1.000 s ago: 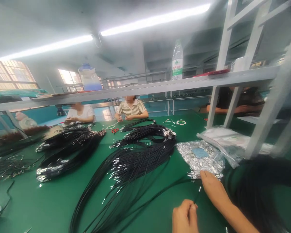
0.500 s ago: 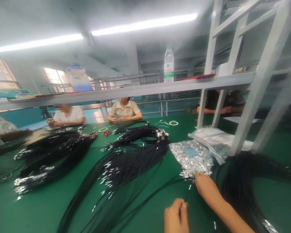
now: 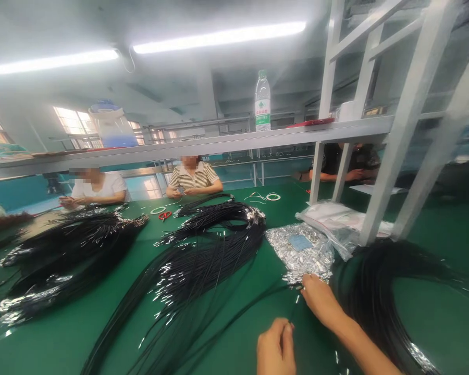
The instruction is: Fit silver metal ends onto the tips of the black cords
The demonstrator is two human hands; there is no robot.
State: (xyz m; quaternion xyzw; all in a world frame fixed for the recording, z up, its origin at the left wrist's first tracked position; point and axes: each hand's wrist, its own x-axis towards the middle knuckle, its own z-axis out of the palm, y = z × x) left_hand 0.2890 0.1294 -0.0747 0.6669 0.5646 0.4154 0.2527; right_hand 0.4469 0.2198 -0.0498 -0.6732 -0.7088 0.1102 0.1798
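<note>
My left hand is closed near the front edge of the view, thumb and fingers pinching a thin black cord that shows above the fingertips. My right hand reaches to the front edge of a heap of small silver metal pieces. Its fingertips are pressed together there, and what they grip is too small to make out. One loose silver piece shows between the two hands. Left of them, a large bundle of black cords with silver ends spreads across the green table.
Further black cord bundles lie left and right. Plastic bags sit beside the white rack legs. A shelf carries a water bottle. Red scissors lie farther back. Several people sit across the table.
The whole scene has shifted slightly left in the picture as the head turned. Both hands keep nearly the same pose, the right one still at the edge of the silver pieces.
</note>
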